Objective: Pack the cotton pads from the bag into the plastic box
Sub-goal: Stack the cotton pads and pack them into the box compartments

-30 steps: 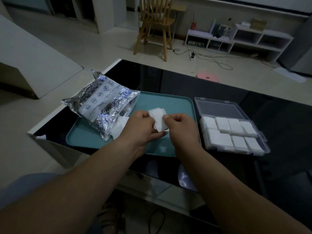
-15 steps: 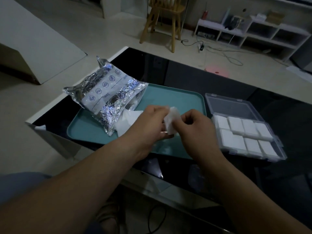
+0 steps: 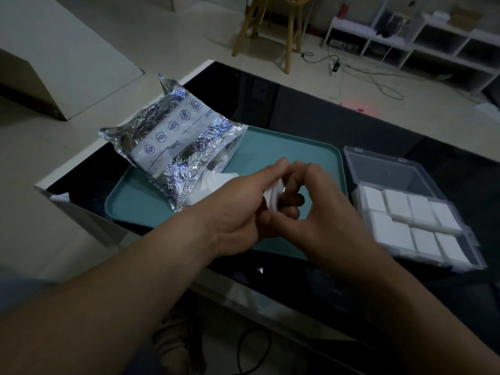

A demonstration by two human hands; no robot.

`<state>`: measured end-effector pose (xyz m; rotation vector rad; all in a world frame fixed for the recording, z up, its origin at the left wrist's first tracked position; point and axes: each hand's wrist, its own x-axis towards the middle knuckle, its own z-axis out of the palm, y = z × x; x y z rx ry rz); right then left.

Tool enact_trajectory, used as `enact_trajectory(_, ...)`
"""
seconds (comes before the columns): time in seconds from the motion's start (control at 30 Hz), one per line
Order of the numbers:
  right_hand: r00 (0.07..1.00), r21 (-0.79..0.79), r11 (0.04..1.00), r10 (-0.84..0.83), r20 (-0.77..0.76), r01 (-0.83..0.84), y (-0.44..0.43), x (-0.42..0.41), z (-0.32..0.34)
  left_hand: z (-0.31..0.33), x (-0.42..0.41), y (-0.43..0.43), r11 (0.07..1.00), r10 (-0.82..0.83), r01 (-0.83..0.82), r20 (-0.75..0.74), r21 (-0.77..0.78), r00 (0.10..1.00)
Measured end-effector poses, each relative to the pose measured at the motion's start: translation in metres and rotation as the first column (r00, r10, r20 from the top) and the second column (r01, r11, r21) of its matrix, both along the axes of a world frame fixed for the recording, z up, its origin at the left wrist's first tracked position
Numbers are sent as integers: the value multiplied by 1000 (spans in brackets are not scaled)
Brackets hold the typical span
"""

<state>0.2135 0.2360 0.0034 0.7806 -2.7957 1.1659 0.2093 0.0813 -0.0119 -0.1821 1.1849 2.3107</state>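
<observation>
While left hand (image 3: 240, 207) pinches cotton pad (image 3: 273, 197), right hand (image 3: 330, 220) curls fingers (image 3: 311, 171) round same pad above teal tray (image 3: 297, 147).

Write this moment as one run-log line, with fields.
left hand: holds cotton pad | right hand: pinches cotton pad | plastic box: open, pads inside | bag: partly on tray

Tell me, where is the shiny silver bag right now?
In the head view the silver bag lies on the left end of the teal tray, just beyond the left hand, which pinches a cotton pad with the right hand.
</observation>
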Motion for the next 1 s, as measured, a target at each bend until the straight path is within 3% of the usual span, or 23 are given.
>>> enact_trajectory(0.17, 999, 35, 999, 22, -28, -21, -2, -3, -3, -2, -2, -2, 998, 26, -25, 9, -50, 1000)
enact_trajectory(0.3, 983, -118, 977, -172, 61, 179, 9, -21, 2, 5, -16, -21, 943, 334, -331, 63, -44, 941)
enact_trajectory(0.4, 957, 103, 952, -289, 1, 287, 19, -42, -3, 7, -24, -34, 894, 449, -448, 84, -30, 890)
enact_trajectory(0.53, 998, 491, 870, -69, 14, 53, 8, -43, -23, 7, -23, -34, 858, 512, -503, 81, -104, 855)
enact_trajectory(0.7, 996, 631, 772, -33, -79, 75, -11, -34, -37, 8, -23, -31, 880, 463, -450, 68, -150, 884)
enact_trajectory(0.83, 986, 579, 804, -58, -155, 139, -12, -36, -38, 8, -22, -28, 887, 443, -426, 66, -177, 894)
enact_trajectory(1.0, 975, 320, 922, -196, -106, 220, 4, -44, -32, 2, -21, -24, 870, 449, -426, 40, -249, 893)
